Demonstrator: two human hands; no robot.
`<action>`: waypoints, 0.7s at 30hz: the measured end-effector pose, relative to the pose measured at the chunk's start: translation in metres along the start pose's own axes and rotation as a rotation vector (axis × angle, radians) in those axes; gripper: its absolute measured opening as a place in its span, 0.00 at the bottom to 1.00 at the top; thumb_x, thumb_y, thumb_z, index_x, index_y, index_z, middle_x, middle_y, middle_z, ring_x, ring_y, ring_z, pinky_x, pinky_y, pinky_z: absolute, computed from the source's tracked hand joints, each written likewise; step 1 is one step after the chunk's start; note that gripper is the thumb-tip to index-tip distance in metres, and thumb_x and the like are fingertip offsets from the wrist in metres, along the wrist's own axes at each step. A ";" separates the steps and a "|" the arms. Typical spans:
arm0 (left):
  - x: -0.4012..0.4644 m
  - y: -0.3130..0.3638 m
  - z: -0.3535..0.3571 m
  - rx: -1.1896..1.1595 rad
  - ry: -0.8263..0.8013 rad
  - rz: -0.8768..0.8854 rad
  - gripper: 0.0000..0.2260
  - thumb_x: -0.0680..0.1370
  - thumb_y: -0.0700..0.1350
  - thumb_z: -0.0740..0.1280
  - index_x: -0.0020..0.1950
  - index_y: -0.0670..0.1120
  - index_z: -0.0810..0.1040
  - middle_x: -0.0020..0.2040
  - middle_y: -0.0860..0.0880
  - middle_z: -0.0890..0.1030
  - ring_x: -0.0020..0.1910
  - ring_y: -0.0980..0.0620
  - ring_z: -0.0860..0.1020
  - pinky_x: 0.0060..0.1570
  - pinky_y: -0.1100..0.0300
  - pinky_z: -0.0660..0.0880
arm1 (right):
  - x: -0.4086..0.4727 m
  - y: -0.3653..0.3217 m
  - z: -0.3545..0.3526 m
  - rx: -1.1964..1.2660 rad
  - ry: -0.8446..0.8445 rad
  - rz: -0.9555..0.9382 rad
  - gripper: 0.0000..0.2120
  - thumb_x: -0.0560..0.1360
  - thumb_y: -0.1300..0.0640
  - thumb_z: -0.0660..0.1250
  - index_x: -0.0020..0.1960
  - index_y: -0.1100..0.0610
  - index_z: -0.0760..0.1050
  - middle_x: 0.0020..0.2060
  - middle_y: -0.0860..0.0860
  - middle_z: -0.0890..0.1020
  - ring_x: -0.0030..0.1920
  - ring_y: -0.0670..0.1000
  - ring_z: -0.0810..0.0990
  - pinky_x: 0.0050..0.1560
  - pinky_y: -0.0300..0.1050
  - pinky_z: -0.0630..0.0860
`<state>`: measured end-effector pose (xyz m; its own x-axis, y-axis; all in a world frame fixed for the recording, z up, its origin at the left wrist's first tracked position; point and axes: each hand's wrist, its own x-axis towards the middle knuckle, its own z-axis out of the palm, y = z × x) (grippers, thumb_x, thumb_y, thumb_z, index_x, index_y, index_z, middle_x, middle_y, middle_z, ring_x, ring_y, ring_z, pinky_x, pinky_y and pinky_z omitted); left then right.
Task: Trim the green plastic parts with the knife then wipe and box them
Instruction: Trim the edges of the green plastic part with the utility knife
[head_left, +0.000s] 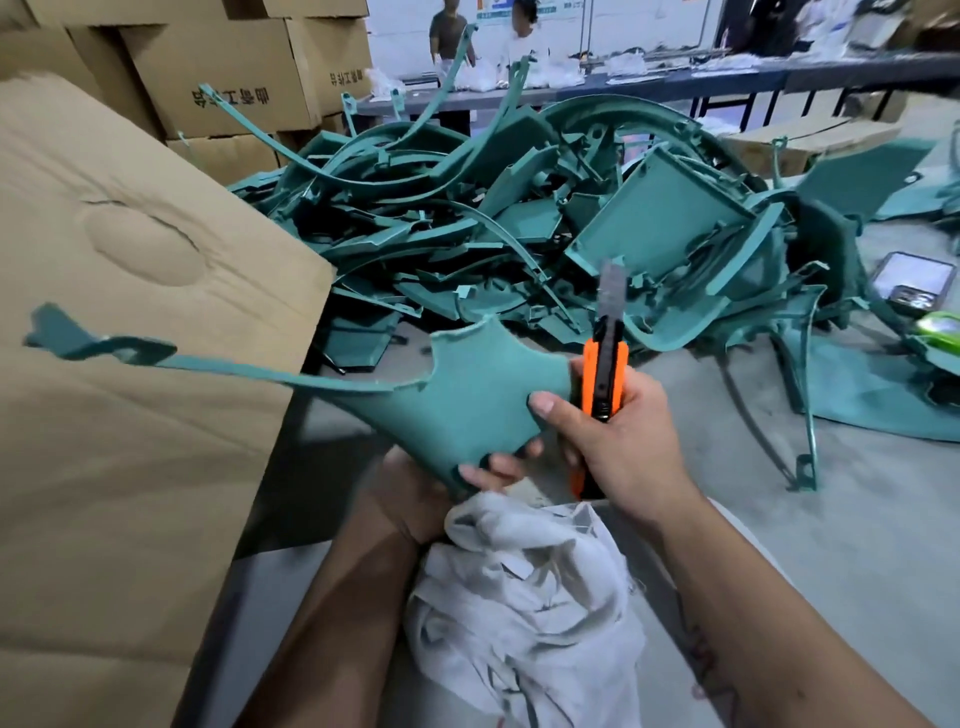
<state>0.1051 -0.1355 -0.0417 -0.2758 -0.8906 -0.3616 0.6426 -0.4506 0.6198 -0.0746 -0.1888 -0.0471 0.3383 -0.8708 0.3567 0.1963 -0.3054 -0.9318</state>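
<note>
My right hand (618, 441) grips an orange utility knife (602, 374), blade up, while its thumb presses the green plastic part (467, 395). My left hand (467, 483) pinches that part's lower edge, holding it just left of the knife, above a white rag (535, 587). Beyond the knife lies a pile of green parts (519, 228); a cardboard box (130, 338) stands left.
</note>
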 end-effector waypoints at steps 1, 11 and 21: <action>0.001 0.001 -0.006 0.019 -0.048 0.027 0.24 0.76 0.55 0.59 0.61 0.40 0.80 0.50 0.39 0.79 0.33 0.50 0.77 0.22 0.69 0.66 | 0.002 0.001 -0.003 -0.040 0.050 -0.042 0.14 0.75 0.62 0.78 0.41 0.50 0.74 0.24 0.50 0.77 0.23 0.51 0.76 0.26 0.43 0.74; -0.002 0.000 0.002 0.051 -0.226 0.453 0.53 0.60 0.48 0.85 0.79 0.49 0.62 0.76 0.33 0.68 0.74 0.33 0.70 0.68 0.37 0.72 | 0.000 0.011 -0.002 -0.446 0.293 -0.407 0.15 0.77 0.54 0.77 0.38 0.55 0.72 0.33 0.51 0.77 0.33 0.55 0.77 0.34 0.53 0.74; -0.014 0.010 -0.011 0.073 -0.030 0.590 0.57 0.58 0.63 0.84 0.79 0.44 0.64 0.75 0.36 0.71 0.71 0.37 0.74 0.63 0.40 0.76 | 0.003 0.011 -0.006 -0.559 -0.229 -0.410 0.13 0.77 0.44 0.76 0.45 0.54 0.80 0.42 0.44 0.80 0.42 0.48 0.81 0.43 0.44 0.76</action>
<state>0.1237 -0.1270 -0.0379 0.0924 -0.9927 0.0772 0.6430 0.1187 0.7566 -0.0767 -0.1970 -0.0568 0.5347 -0.5607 0.6323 -0.1299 -0.7938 -0.5941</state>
